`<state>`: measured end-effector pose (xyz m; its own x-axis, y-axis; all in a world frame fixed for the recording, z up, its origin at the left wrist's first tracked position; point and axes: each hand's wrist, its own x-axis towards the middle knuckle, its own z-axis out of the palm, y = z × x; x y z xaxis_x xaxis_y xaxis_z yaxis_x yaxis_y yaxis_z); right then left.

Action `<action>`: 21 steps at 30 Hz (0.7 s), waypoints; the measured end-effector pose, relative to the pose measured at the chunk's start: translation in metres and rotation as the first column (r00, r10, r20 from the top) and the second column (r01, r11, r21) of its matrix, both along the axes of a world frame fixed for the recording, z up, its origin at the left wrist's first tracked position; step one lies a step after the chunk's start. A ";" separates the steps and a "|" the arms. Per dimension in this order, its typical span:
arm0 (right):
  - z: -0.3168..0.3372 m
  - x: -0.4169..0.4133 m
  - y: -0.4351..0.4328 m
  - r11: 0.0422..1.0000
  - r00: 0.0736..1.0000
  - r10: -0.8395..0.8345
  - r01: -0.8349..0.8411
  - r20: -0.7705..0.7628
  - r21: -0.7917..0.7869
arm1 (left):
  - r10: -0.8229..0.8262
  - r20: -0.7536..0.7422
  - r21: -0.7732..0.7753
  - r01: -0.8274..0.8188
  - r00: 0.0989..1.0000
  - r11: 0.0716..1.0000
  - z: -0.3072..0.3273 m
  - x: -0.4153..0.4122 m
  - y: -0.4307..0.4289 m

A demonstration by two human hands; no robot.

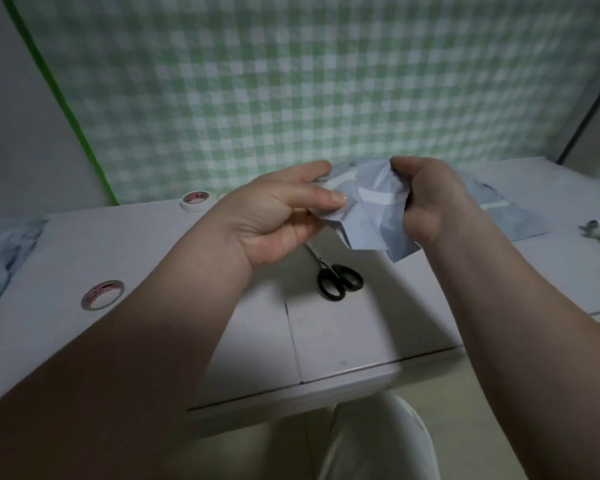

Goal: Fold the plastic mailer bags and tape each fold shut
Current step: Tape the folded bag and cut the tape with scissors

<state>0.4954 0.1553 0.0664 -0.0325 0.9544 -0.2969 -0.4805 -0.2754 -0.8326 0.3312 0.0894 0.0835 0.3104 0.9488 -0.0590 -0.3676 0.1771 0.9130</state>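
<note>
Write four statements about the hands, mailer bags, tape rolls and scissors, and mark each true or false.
1. The left hand and right hand both grip the pale blue mailer bag above the table. True.
2. The scissors lie on the table, black handles nearest the person. True.
3. The left hand holds a tape roll. False: the near tape roll and far tape roll both lie on the table.
4. Only one bag is in view. False: another mailer bag lies on the table at the right.
</note>
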 end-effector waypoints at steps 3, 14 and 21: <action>-0.006 0.044 0.020 0.991 0.991 -0.128 0.130 0.035 -0.041 | -0.205 -0.059 -0.003 0.206 0.977 0.979 -0.007 0.044 0.037; -0.030 0.178 0.092 0.906 0.904 -0.381 0.407 0.195 -0.116 | -0.253 -0.454 0.073 0.319 0.854 0.945 -0.058 0.186 0.143; -0.049 0.199 0.116 0.925 0.759 -0.259 0.372 0.597 -0.072 | -0.256 -0.378 -0.098 0.237 0.890 0.967 -0.083 0.212 0.145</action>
<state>0.6947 0.2712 0.0170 0.4890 0.8093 -0.3256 -0.0228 -0.3613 -0.9322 0.5434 0.2341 0.0003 0.4778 0.8377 -0.2645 0.0713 0.2632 0.9621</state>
